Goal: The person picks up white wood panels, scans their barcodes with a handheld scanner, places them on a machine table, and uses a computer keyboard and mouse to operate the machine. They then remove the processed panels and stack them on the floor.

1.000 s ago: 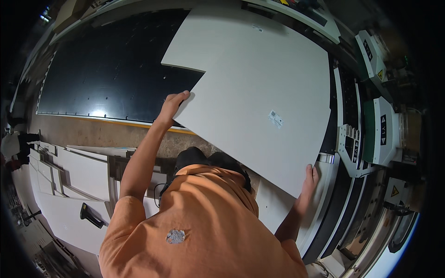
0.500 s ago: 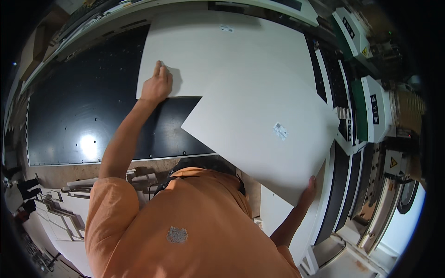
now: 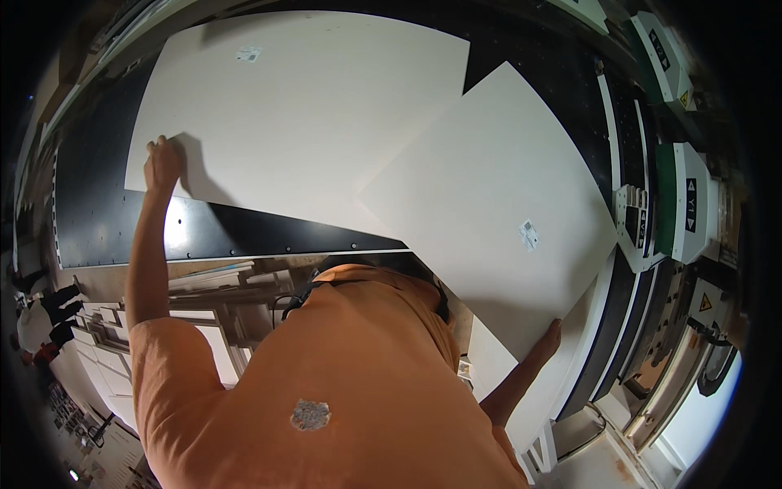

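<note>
Two white panels overlap in front of me, each with a small label. The larger white panel [image 3: 309,106] lies flat on a black machine table, stretching away to the left. My left hand [image 3: 163,165] is at its near left corner, fingers bent and drawn together on the panel; the thumb is hard to make out. The second white panel [image 3: 505,196] lies at an angle across the larger one's right end. My right hand [image 3: 544,342] is closed around its near right edge, with most of the fingers hidden beneath.
The black table [image 3: 98,187] shows around the panels. On the right stand white and green machine heads [image 3: 692,204] close to the angled panel's corner. Stacked board pieces [image 3: 106,342] lean at lower left. A person [image 3: 41,326] is at the far left.
The larger panel has moved left and turned slightly, my left hand travelling with it. The angled panel has swung a little, its far corner now showing; my right hand stays on its edge.
</note>
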Demonstrator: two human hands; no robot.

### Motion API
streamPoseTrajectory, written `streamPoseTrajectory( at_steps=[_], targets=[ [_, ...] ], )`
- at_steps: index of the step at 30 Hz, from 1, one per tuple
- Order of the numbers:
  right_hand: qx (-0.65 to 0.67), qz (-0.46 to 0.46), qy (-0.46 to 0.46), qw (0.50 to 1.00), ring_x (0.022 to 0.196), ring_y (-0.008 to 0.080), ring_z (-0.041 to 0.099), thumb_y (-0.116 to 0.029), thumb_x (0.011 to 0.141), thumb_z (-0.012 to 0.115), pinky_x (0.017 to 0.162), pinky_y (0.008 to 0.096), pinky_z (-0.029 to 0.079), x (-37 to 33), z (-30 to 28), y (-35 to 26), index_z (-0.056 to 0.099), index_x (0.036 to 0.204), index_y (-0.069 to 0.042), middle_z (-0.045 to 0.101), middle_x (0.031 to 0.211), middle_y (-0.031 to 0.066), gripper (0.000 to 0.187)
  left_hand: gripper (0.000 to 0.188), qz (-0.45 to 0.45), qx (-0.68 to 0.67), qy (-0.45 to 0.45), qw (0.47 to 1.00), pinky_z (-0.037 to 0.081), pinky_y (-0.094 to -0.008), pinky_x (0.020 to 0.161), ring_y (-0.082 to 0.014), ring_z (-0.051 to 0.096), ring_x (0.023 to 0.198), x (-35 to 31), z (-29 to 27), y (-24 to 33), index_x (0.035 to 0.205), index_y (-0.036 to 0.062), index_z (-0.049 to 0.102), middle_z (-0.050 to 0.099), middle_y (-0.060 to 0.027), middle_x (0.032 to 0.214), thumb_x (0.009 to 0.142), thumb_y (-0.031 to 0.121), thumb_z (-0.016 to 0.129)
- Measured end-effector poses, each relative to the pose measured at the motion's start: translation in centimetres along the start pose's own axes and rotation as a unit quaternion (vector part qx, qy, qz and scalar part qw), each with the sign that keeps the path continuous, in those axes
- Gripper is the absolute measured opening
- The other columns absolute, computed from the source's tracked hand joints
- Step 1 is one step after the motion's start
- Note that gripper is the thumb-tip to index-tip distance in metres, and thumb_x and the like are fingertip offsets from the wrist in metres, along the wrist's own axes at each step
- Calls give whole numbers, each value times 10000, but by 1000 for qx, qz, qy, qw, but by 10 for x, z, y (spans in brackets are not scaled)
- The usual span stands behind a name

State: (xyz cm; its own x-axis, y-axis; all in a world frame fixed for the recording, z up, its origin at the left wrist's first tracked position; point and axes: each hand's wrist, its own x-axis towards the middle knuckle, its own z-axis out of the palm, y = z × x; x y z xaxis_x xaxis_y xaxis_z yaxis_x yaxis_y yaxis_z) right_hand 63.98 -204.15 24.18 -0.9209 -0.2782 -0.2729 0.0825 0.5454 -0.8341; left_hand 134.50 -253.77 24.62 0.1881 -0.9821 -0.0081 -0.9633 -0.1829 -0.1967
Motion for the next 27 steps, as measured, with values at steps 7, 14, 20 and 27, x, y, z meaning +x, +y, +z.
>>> streamPoseTrajectory(
  at_steps=[7,14,20,27],
  targets=[
    [96,45,-36,994,1032,222,593,-386,1044,490,894,353,487,4,32,20,579,1262,47,637,1156,122,492,353,91,-257,37,961,494,-526,886,-468,542,1147,-74,24,118,1238,77,477,533,-220,1300,975,312,458],
    [95,105,-249,958,1107,208,591,-336,1034,524,961,374,477,56,9,17,570,1258,-25,620,1194,76,386,369,56,-189,90,976,530,-527,878,-490,587,1121,-60,11,41,1245,31,524,445,-299,1435,1015,307,437],
    [-18,-221,-110,969,1222,257,560,-381,1020,537,1069,362,431,94,51,-27,502,1367,25,569,1344,158,536,418,56,-183,100,976,528,-499,895,-462,591,1138,-66,21,1,1244,11,550,493,-277,1397,1042,352,415],
    [36,-182,61,981,1154,294,614,-440,909,698,956,435,523,-3,63,-179,530,1319,98,625,1224,207,696,411,-9,-148,50,988,520,-508,888,-461,626,1032,-62,26,-21,1253,16,555,553,-270,1300,1042,338,412]
  ],
)
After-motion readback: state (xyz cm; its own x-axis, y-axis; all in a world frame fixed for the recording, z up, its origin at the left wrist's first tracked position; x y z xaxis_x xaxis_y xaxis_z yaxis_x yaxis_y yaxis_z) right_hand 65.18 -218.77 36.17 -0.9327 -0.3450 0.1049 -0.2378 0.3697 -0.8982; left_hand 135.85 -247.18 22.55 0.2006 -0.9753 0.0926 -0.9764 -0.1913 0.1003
